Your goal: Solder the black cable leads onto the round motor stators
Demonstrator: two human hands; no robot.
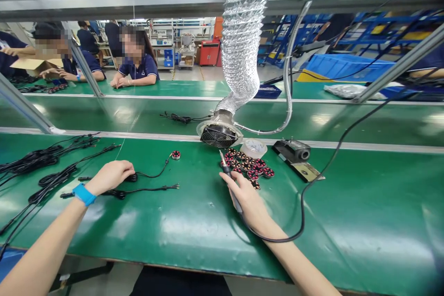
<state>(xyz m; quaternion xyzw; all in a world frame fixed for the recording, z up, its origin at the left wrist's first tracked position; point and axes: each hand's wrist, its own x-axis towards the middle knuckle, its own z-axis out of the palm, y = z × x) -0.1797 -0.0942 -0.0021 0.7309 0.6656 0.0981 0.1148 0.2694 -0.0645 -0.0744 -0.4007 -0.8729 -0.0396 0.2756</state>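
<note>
My left hand (pixel 113 176), with a blue band on its wrist, is closed on a bundled black cable (pixel 132 177) at the left of the green bench. From that bundle a lead runs right to a small red and copper coil (pixel 176 154). Another black cable (pixel 149 190) lies just below, nearer to me. In my right hand (pixel 248 199) is a soldering iron (pixel 226 169), held like a pen with its tip pointing up and away. Several red and black coils (pixel 247 165) lie beside the iron, partly behind my fingers.
A fume fan (pixel 219 135) hangs from a silver duct (pixel 243 32) behind the coils. Nearby are a white tape roll (pixel 254 148) and a soldering stand (pixel 294 152). Black cables (pixel 45 157) cover the far left. The iron's cord loops right. People (pixel 138 62) sit across the bench.
</note>
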